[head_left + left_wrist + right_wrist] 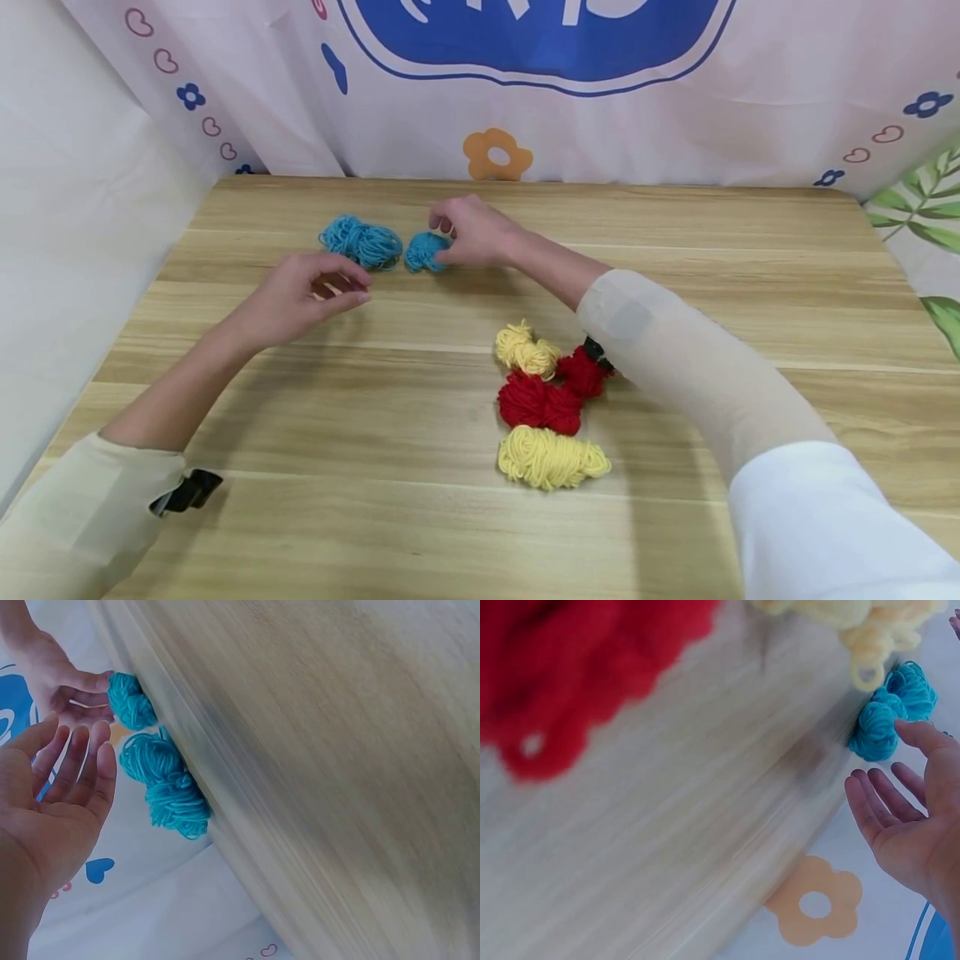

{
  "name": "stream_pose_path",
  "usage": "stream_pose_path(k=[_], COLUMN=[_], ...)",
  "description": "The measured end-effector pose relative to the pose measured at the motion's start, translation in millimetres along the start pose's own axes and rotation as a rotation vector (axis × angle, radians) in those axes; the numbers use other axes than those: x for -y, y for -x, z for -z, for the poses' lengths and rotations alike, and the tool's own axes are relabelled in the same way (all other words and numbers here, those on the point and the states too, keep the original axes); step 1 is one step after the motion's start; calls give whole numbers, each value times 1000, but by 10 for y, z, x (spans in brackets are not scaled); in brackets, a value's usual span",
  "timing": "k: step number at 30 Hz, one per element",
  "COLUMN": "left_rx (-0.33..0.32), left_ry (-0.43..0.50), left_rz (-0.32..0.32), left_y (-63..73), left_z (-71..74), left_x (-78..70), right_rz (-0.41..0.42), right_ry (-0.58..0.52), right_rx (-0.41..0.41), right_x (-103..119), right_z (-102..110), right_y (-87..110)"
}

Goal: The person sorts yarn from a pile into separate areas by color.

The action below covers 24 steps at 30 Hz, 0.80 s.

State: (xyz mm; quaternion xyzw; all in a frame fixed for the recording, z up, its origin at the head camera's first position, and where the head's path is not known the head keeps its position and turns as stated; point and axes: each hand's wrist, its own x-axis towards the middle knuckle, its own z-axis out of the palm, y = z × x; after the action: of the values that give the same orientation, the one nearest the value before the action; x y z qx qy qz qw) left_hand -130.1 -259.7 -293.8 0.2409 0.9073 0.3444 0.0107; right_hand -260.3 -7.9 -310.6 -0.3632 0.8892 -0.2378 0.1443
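Observation:
Two bundles of blue yarn lie side by side toward the back of the table: a larger skein (362, 242) on the left and a smaller skein (424, 252) on the right. My right hand (480, 233) is at the smaller one, its thumb against or just beside the strands and its fingers loosely bent, not closed round it. In front of the larger skein, my left hand (300, 296) hovers with relaxed fingers and nothing in them. The left wrist view shows that hand (56, 787) apart from the larger skein (169, 784).
Right of the table's middle lie a small yellow skein (527, 350), a red skein (540, 404) with more red yarn (583, 372) beside it, and a larger yellow skein (553, 458). A printed white cloth (600, 137) hangs behind the wooden table (360, 517).

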Motion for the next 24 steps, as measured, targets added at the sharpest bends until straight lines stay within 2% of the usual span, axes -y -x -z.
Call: stream_pose_path(k=[14, 24], left_rx=[34, 43], left_ry=[10, 34], left_rz=[-8, -12], left_y=[-50, -104], left_z=[-69, -149], left_x=[-60, -130], right_rz=[4, 5], right_ry=[-54, -51], right_rx=[-18, -33], right_x=[-125, -197], right_z=[151, 183], right_y=[190, 343])
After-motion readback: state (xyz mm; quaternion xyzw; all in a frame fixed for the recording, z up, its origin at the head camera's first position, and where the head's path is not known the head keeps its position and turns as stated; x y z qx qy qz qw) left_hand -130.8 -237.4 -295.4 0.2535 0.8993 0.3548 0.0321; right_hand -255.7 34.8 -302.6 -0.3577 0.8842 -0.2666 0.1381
